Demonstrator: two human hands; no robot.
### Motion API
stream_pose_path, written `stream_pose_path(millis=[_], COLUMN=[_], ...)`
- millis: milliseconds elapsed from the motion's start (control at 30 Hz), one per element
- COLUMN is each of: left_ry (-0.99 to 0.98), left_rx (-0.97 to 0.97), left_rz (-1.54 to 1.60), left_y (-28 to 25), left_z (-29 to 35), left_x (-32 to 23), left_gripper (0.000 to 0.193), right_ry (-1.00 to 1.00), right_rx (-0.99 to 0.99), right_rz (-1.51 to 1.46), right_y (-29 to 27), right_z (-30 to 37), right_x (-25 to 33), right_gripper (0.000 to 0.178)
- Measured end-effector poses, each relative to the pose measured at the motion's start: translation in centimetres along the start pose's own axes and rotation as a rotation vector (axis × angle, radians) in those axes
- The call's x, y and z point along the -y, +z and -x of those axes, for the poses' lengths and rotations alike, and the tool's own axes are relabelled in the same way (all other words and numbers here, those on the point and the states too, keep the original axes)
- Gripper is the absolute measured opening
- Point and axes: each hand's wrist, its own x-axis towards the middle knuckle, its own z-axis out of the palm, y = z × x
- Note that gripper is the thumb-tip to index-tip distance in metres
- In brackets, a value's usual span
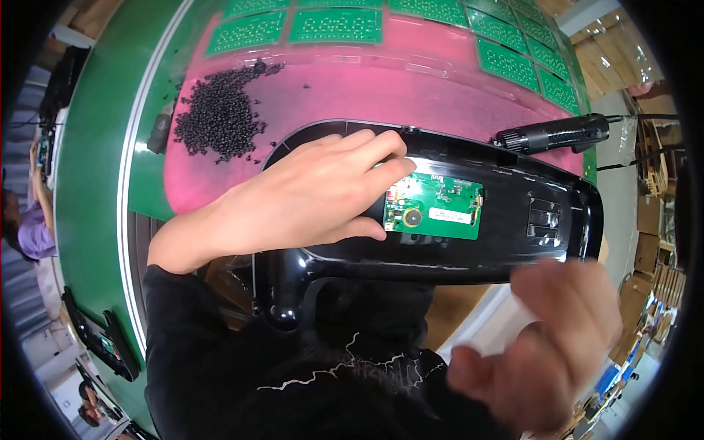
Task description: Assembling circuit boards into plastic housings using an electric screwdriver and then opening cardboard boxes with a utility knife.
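We press the board into the housing, left hand fingers together on its edge; right hand blurred, fingers unclear. Fastening likely follows, needing the driver.

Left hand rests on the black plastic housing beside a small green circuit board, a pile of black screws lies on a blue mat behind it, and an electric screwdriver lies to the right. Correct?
Not quite: the mat is pink, not blue, as the head view shows. The left hand does rest on the black housing beside the green circuit board, with the black screws behind and the electric screwdriver to the right.
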Motion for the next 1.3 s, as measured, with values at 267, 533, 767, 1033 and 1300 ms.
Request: stream_pose_path(millis=[267,533,767,1033,1300], left_ry=[0.131,-0.045,-0.420,-0.429,-0.229], left_rx=[-0.042,-0.523,-0.209,-0.235,-0.560], left_rz=[0.031,-0.045,-0.231,-0.248,0.028], left_y=[0.0,-4.1,-5.9,-5.5,-5.6], left_z=[-1.2,0.9,4.0,3.6,1.6], left_x=[-0.6,1.1,3.6,5.4,4.5], left_gripper=[0.063,0.015,0.024,0.016,0.011], right_ry=[-0.287,0.348,0.797,0.703,0.553], right_rx=[-0.418,-0.260,-0.054,-0.973,-0.948], right_rz=[0.303,0.217,0.461,-0.705,-1.566], right_y=[2.7,1.8,-1.0,4.9,4.2], right_z=[-2.5,-1.3,4.0,-0.2,-4.5], right_x=[0.6,2.3,-20.2,-18.2,-13.2], right_gripper=[0.024,0.036,0.042,0.070,0.030])
